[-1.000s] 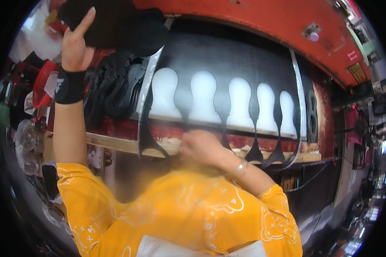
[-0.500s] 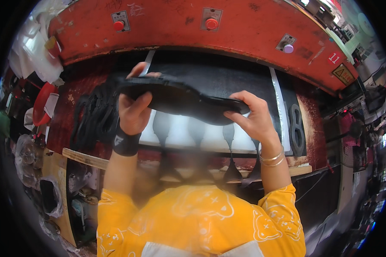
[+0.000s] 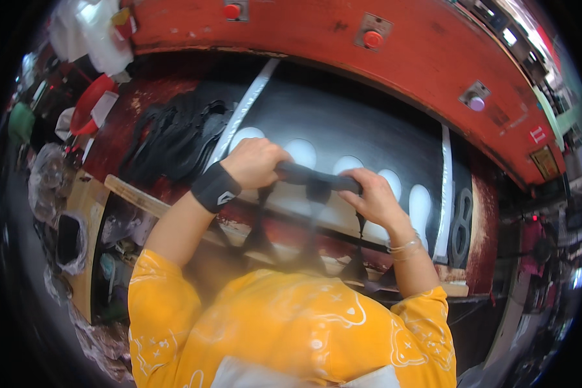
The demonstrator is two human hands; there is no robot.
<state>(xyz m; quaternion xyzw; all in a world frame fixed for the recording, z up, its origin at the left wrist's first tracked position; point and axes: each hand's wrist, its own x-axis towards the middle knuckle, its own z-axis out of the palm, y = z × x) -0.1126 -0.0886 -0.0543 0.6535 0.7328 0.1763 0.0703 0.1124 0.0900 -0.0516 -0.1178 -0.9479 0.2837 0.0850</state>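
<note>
My left hand [image 3: 255, 161] is closed on the left end of a black sole-shaped piece [image 3: 313, 177], and the fingers and thumb of my right hand [image 3: 374, 195] pinch its other end. The piece is seen nearly edge-on and partly blurred, held in front of me over the work table. Below and behind it lies a black sheet [image 3: 362, 126]. White, rounded sole-shaped patches [image 3: 420, 205] show in a row along its near part. Narrow dark strips [image 3: 260, 236] between them reach down over the table's front edge.
A heap of black sole-shaped pieces [image 3: 168, 145] lies on the left of the table. Black loop-shaped pieces [image 3: 461, 226] lie at the right. A red machine beam [image 3: 304, 29] with push buttons spans the back. A wooden strip [image 3: 136, 196] edges the front.
The black piece has come lower and nearer to me, turned from showing its broad face to nearly edge-on. My hands are closer together. The view has shifted and tilted.
</note>
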